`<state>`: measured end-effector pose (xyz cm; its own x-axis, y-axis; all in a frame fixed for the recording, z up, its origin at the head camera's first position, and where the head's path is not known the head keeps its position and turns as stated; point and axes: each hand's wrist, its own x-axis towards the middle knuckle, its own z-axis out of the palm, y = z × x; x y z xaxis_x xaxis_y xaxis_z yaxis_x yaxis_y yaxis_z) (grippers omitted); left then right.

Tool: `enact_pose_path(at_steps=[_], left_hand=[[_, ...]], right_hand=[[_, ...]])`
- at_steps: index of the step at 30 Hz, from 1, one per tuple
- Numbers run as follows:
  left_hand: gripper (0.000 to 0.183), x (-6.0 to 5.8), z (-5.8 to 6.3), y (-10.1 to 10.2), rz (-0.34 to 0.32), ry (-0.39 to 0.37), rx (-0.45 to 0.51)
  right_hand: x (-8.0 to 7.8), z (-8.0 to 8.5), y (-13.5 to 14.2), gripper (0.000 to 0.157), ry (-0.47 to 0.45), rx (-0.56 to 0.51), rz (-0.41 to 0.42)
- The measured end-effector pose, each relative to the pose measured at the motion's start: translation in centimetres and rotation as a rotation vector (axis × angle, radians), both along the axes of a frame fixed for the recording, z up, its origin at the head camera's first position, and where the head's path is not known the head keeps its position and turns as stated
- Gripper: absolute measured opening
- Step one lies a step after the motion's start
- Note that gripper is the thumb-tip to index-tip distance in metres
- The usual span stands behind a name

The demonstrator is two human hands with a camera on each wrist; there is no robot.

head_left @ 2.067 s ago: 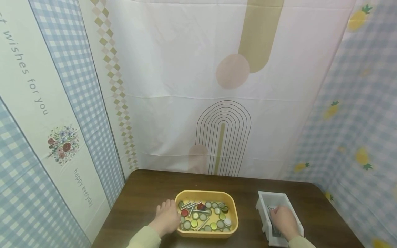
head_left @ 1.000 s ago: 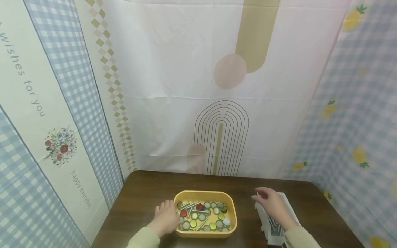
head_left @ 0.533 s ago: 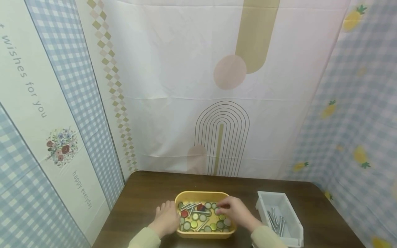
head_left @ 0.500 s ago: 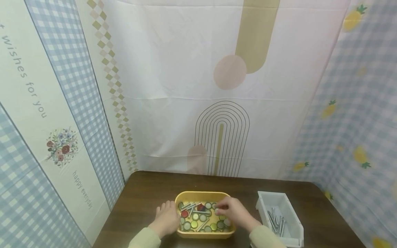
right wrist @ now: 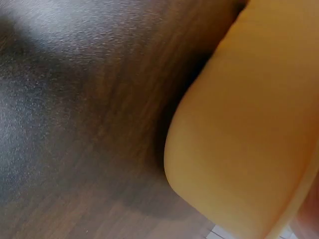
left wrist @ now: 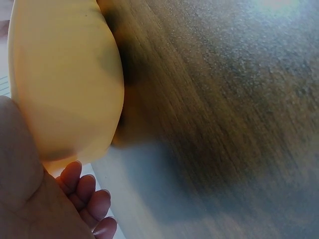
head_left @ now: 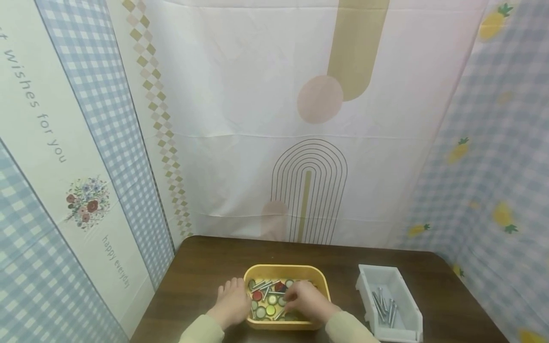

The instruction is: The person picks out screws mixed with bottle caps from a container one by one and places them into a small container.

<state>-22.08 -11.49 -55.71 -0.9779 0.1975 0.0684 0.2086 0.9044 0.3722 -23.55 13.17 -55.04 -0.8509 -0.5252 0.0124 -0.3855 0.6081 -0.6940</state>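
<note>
A yellow tub (head_left: pixel 283 325) stands on the table, holding several bottle caps and metal bolts. My left hand (head_left: pixel 231 301) rests against its left side, fingers fairly straight. In the left wrist view its fingers (left wrist: pixel 85 189) lie by the outer wall of the tub (left wrist: pixel 70 84). My right hand (head_left: pixel 308 301) is down inside the tub, thumb and fingertips bent toward a bolt (head_left: pixel 279 314). The hand covers the right part of the contents, so any grip is hidden. The right wrist view shows mostly the tub's outer wall (right wrist: pixel 239 129).
To the right, a white bin (head_left: pixel 409 305) contains several loose bolts (head_left: pixel 384 307). Both containers are on a dark wooden table (head_left: pixel 206 257). Patterned cloths (head_left: pixel 240 181) hang behind the table and at both sides.
My right hand has come from the white bin, over to the yellow tub, and then farther left and down among the caps and bolts. My left hand stays at the tub.
</note>
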Motion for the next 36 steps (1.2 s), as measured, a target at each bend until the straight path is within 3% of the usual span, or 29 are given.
enact_pose_path(at_steps=[10,18,28,36], left_hand=[[0.029,0.0,-0.3,-0.1,-0.005,0.014,-0.004],[0.028,0.0,-0.2,-0.2,-0.010,-0.003,0.002],[0.028,0.0,-0.1,-0.2,-0.010,-0.006,0.007],[0.029,-0.2,-0.4,-0.3,-0.006,-0.016,0.005]], right_hand=[[0.2,-0.5,-1.3,0.007,0.029,0.083,0.025],[0.4,-0.9,-1.9,0.025,0.102,0.181,0.027],[0.4,-0.8,-1.8,0.027,0.121,0.195,0.010],[0.7,-0.4,-1.9,0.013,0.109,0.241,0.010]])
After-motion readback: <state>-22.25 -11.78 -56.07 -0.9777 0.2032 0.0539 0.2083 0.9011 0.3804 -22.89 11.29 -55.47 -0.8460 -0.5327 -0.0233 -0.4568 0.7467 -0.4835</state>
